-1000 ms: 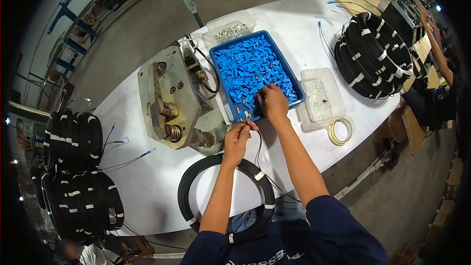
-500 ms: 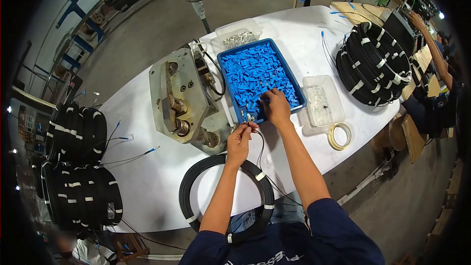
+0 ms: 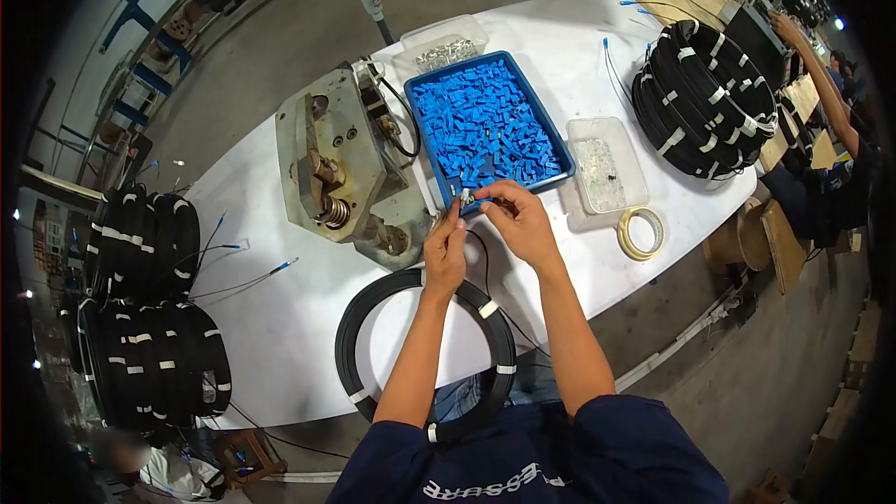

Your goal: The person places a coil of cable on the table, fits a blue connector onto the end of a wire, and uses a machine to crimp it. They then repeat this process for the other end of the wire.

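My left hand [image 3: 445, 257] is closed in a pinch on the end of a thin black cable [image 3: 486, 261], just in front of the blue tray [image 3: 564, 171]. The cable's pale connector tips [image 3: 466, 195] stick up past my fingers. My right hand [image 3: 523, 226] is closed beside it, thumb and index finger pinching what looks like a small blue connector housing, mostly hidden by the fingers. Many loose blue connector housings [image 3: 485, 117] fill the tray. Below my hands a black cable coil [image 3: 349, 341], bound with white tape, lies at the table's front edge.
A heavy metal press [image 3: 313, 154] stands left of the tray. Clear plastic boxes [image 3: 611, 168] of small parts and a tape roll [image 3: 640, 233] sit nearby. Cable coils [image 3: 705, 103] are stacked at the right, more [image 3: 154, 355] at the left. Another person's arm [image 3: 826, 84] reaches in at far right.
My right hand has come out of the tray of blue housings towards me, and its fingertips are now close to the cable end in my left hand. The view has shifted slightly.
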Tool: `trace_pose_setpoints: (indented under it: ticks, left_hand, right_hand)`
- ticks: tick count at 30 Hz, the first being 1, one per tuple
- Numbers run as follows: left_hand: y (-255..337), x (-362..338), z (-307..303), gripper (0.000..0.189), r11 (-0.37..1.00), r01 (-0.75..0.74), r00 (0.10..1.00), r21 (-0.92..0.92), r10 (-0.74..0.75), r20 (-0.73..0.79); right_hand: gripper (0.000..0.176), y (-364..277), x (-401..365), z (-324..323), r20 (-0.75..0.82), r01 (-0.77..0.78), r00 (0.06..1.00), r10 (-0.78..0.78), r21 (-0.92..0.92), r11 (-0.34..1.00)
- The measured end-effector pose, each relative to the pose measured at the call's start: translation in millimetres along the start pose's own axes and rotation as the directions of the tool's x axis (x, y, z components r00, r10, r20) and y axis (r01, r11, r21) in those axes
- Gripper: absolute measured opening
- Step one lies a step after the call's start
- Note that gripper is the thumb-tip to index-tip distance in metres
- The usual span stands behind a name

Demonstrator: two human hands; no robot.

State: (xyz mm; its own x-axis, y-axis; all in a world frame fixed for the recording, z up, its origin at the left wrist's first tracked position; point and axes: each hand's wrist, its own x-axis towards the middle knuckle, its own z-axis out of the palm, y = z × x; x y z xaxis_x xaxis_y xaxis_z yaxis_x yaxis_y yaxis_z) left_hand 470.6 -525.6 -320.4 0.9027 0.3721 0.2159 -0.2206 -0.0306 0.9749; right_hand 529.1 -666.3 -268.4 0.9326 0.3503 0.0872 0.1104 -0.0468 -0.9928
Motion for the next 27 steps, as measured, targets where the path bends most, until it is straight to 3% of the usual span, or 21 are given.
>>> trace_pose_setpoints:
  ticks: [4, 6, 9, 15, 22, 27]
  left_hand:
    - [14.7, -1.3, -6.0, 0.031, 0.984, -0.109, 0.988, 0.139, 0.092, 0.123]
    - [12.0, -2.8, -4.0, 0.027, 0.999, -0.011, 0.999, 0.035, 0.010, 0.032]
    - [5.4, -0.5, -8.1, 0.024, 0.999, 0.020, 1.000, -0.042, -0.020, 0.001]
    - [-0.6, 3.8, -12.0, 0.018, 0.961, 0.159, 0.982, -0.225, -0.131, 0.135]
    - [-14.8, 3.1, -16.6, 0.017, 0.941, 0.195, 0.969, -0.278, -0.140, 0.205]
    - [-24.2, 5.1, -20.5, 0.017, 0.892, 0.230, 0.959, -0.389, -0.140, 0.246]
  right_hand:
    - [0.029, -3.0, -9.4, 9.9, -0.088, 0.030, 0.996, -0.012, 0.212, 0.977]
    - [0.035, -0.7, -11.4, 9.3, -0.087, 0.025, 0.996, -0.003, 0.247, 0.969]
    - [0.034, -1.0, -16.6, 10.4, -0.097, 0.046, 0.995, -0.016, 0.309, 0.950]
    - [0.034, -5.8, -21.9, 12.2, -0.091, 0.058, 0.995, -0.034, 0.281, 0.958]
    - [0.034, -2.5, -22.4, 13.3, -0.121, 0.083, 0.991, -0.053, 0.257, 0.963]
    - [0.035, -7.7, -24.4, 17.7, -0.133, 0.149, 0.982, -0.131, 0.139, 0.979]
